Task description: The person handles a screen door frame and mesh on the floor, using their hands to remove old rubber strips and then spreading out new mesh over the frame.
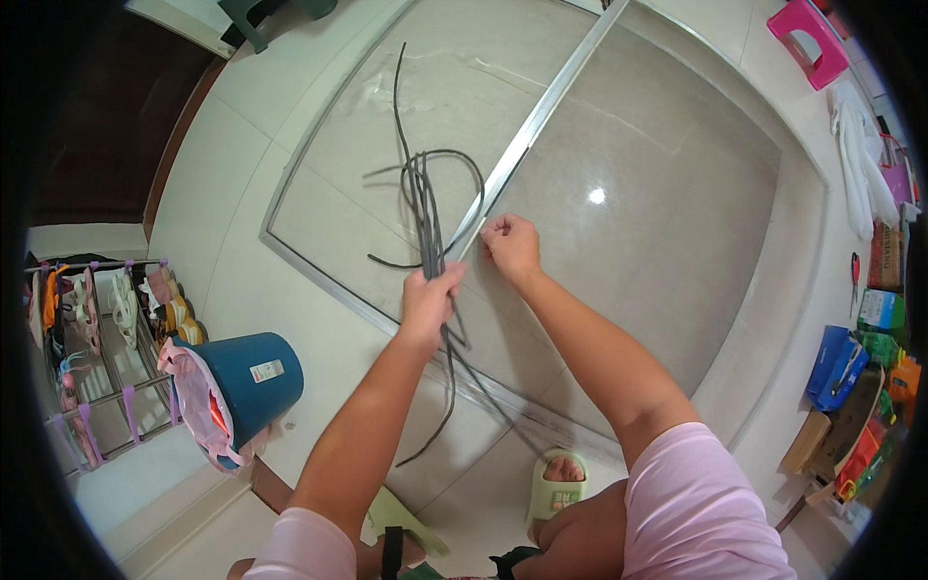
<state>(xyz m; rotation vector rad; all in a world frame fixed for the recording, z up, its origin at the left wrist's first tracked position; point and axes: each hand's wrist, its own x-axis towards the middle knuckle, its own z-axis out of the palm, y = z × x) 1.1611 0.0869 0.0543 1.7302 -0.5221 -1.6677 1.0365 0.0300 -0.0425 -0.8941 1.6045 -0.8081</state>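
My left hand (429,301) is closed around a bundle of dark grey rubber-like strips or cords (428,210). Loops and loose ends spread above the fist, and more ends hang below it towards my feet. My right hand (511,243) has its fingers curled beside the metal middle bar of a large framed panel (536,116); whether they pinch anything is hidden. The panel lies on the tiled floor under both hands, with a see-through pane on the left and what looks like fine mesh or a pane on the right.
A blue bin (246,384) with a pink liner lies tipped at left, beside a metal shoe rack (109,391). At right are a pink stool (808,43), red-handled scissors or a similar tool (855,279), a blue box (835,368) and an open cardboard box (808,442). Slippered feet are below.
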